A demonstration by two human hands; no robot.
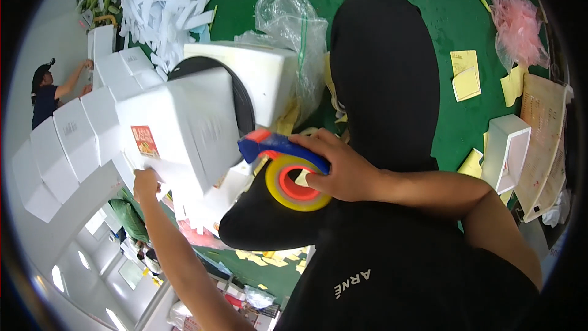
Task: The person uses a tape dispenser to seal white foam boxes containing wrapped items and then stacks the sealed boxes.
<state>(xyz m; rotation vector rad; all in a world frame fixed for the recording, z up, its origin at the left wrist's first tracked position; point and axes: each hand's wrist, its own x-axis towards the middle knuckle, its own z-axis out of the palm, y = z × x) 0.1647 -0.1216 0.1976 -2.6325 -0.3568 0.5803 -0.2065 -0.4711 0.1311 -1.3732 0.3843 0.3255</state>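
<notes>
My right hand (346, 168) is closed round the handle of a blue and red tape dispenser (285, 145). A wide yellow tape roll (275, 190) with an orange-red core sits in the dispenser, over my bent leg. To the left, a white foam box (177, 129) with a red and yellow label (145, 141) rests against a round black disc (244, 101). My left hand (147, 185) has its fingers curled at the box's edge, just below the label. Part of those fingers is hidden against the box. The dispenser's front end is close to the box but appears apart from it.
A curved row of white foam boxes (76, 130) runs along the left, with another person (46, 93) beyond it. Behind the disc stands another foam box (269, 79) beside a clear plastic bag (288, 18). White strips (162, 9) and yellow paper (467, 83) litter the green floor.
</notes>
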